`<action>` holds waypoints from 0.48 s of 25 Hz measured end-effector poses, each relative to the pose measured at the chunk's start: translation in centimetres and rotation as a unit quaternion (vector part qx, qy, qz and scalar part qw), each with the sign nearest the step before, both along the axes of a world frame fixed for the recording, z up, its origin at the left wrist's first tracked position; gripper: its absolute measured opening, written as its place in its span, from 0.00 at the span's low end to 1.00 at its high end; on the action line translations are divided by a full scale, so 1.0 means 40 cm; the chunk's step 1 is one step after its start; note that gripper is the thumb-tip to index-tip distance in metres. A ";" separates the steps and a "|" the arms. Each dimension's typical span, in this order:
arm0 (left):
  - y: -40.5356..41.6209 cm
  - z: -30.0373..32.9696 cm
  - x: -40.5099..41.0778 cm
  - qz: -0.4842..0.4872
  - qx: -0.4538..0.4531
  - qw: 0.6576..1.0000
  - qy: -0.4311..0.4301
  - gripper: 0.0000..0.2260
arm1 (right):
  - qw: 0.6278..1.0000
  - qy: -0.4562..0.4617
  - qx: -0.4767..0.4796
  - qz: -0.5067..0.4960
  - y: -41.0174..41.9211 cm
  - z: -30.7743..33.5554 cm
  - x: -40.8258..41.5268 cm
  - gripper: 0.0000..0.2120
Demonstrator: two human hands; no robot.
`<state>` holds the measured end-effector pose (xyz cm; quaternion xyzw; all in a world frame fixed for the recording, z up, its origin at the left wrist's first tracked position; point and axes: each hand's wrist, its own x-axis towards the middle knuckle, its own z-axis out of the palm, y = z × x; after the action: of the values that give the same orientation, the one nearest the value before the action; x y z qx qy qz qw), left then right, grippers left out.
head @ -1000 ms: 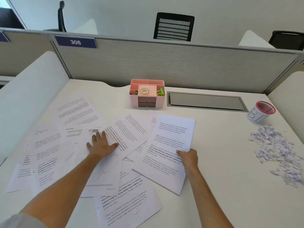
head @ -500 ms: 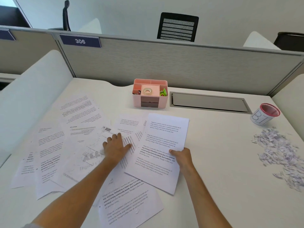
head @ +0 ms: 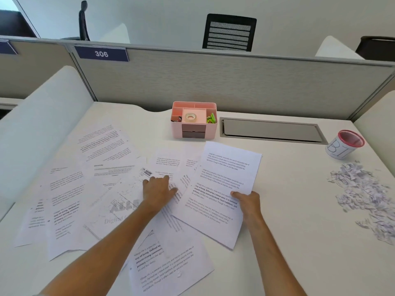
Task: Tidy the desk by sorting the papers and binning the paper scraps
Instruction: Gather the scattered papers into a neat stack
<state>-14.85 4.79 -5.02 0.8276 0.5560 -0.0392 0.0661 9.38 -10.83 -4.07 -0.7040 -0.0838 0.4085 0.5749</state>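
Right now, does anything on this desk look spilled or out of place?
Yes. Paper scraps lie loose on the desk's right side, outside the small red-rimmed bin behind them. Printed sheets are fanned askew across the left, overlapping at different angles.

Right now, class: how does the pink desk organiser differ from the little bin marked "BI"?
1. The pink desk organiser is box-shaped; the bin is round.
2. The organiser stands upright at the desk's back middle; the bin sits tilted at the far right, above the paper scraps.
3. The organiser holds tape and clips; the bin's contents are not visible.

Both are open-topped.
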 end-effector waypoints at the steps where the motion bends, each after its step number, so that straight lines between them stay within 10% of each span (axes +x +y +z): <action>1: 0.007 0.005 0.001 -0.005 -0.002 1.000 0.001 0.23 | 1.000 -0.019 0.001 0.009 0.005 0.014 0.021 0.09; 12: -0.031 0.008 0.098 0.010 -0.071 0.997 -0.031 0.15 | 0.987 -0.115 -0.112 -0.008 -0.019 0.044 0.080 0.07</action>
<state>-10.93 3.56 -4.68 0.8159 0.5581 -0.0518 0.1421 12.58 -11.58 -2.33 -0.8067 -0.0978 0.3272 0.4823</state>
